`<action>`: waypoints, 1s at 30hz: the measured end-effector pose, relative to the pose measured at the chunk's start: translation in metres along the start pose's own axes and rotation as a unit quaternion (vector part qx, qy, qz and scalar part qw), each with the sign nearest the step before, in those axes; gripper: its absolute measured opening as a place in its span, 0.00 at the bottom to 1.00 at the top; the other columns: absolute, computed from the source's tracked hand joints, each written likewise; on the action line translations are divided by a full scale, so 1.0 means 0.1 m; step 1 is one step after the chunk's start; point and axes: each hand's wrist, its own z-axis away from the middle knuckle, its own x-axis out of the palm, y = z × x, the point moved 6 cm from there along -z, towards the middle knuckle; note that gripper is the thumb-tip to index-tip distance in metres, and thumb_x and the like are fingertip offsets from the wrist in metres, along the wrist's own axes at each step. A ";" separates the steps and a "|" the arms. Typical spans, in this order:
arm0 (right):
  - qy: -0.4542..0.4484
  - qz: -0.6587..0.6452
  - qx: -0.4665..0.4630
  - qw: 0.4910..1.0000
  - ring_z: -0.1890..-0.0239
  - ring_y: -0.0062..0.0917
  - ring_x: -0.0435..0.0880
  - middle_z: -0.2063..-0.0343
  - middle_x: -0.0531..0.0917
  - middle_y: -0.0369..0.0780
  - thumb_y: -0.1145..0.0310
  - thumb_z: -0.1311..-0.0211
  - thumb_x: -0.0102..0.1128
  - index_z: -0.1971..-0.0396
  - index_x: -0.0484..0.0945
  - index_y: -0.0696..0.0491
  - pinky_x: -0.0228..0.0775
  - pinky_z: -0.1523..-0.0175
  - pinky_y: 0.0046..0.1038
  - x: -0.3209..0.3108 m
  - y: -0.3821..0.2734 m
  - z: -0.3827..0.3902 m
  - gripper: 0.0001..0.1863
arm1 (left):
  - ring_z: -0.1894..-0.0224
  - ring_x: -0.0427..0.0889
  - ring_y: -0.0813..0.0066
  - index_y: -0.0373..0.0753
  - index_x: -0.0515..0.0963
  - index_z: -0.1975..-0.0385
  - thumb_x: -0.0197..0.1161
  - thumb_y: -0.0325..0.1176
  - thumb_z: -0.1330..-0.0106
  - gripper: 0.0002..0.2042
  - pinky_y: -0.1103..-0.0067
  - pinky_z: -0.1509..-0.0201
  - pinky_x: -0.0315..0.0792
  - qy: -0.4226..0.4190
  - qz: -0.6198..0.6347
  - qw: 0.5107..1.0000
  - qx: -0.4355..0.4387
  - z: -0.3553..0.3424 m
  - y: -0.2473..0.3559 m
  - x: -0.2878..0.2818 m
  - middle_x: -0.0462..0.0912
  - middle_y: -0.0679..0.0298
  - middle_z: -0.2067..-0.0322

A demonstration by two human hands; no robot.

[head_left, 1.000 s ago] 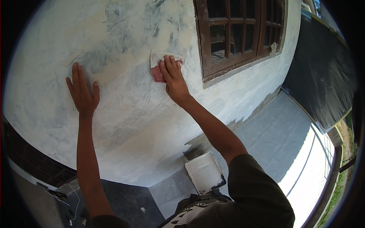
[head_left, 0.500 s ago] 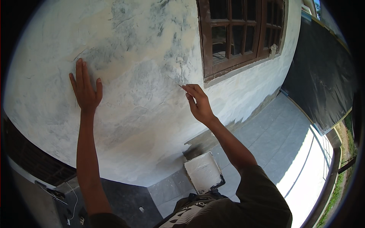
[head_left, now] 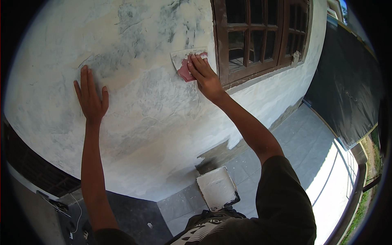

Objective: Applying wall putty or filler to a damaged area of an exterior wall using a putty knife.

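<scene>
My left hand [head_left: 90, 96] lies flat against the wall [head_left: 143, 106], fingers stretched upward, holding nothing. The wall is coated in patchy white and cream filler with grey smears. In my right hand [head_left: 207, 81] is a putty spreader [head_left: 185, 70], a reddish plate with a pale, filler-smeared blade. Its face is turned toward me and its pale edge points up and left, at the wall just left of the window frame [head_left: 219, 49]. My fingers cover the right part of the spreader.
A white, filler-coated tray [head_left: 217, 188] with dark edges stands on grey floor tiles [head_left: 261, 163] below my right arm. Black sheeting [head_left: 347, 81] hangs at the right. A dark opening [head_left: 32, 163] and a white cable [head_left: 79, 210] are at the lower left.
My right hand has moved up and slightly left. The spreader has turned from edge-on to showing its reddish face. My left hand has stayed in place on the wall.
</scene>
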 end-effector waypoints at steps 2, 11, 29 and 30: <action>-0.053 -0.010 0.011 0.998 0.29 0.43 0.64 0.32 0.67 0.47 0.86 0.49 0.60 0.36 0.69 0.56 0.57 0.27 0.45 0.05 -0.22 0.41 0.36 | 0.25 0.57 0.59 0.36 0.58 0.28 0.51 0.43 0.29 0.31 0.55 0.24 0.44 -0.005 -0.002 1.000 -0.003 0.01 -0.03 -0.04 0.59 0.55 0.27; 0.110 -0.078 0.243 0.961 0.46 0.45 0.82 0.46 0.80 0.53 0.85 0.40 0.54 0.38 0.70 0.59 0.76 0.42 0.35 -0.64 -0.17 -0.18 0.27 | 0.25 0.56 0.59 0.35 0.57 0.28 0.51 0.42 0.29 0.31 0.55 0.24 0.44 -0.009 -0.010 1.000 -0.003 -0.01 -0.02 -0.03 0.59 0.55 0.27; -0.142 -0.317 0.440 0.828 0.76 0.27 0.78 0.75 0.81 0.52 0.78 0.37 0.56 0.52 0.81 0.60 0.70 0.66 0.30 0.14 -1.32 1.25 0.14 | 0.25 0.58 0.59 0.36 0.58 0.29 0.52 0.41 0.30 0.31 0.55 0.24 0.45 -0.001 0.002 1.000 -0.009 0.00 -0.04 -0.03 0.60 0.55 0.28; -0.112 -0.310 0.432 0.840 0.76 0.21 0.74 0.75 0.81 0.51 0.78 0.36 0.57 0.50 0.81 0.59 0.70 0.67 0.28 0.09 -1.19 1.17 0.15 | 0.26 0.58 0.59 0.36 0.58 0.29 0.52 0.41 0.30 0.31 0.55 0.24 0.46 0.003 0.001 1.000 -0.006 0.02 -0.05 -0.05 0.61 0.55 0.28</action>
